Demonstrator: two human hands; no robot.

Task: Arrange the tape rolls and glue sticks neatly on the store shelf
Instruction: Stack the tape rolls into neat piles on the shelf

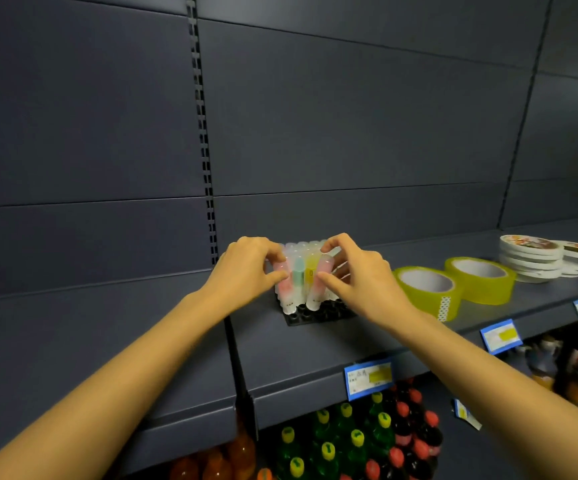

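Several pastel glue sticks stand upright in a black holder tray on the grey shelf. My left hand pinches a pink glue stick at the tray's front left corner. My right hand pinches another pink glue stick at the front, tilted slightly. Two yellow tape rolls stand side by side to the right of the tray.
Stacks of flat white tape discs lie at the far right of the shelf. Blue price tags hang on the shelf's front edge. Drink bottles fill the level below. A slotted upright divides the back panels.
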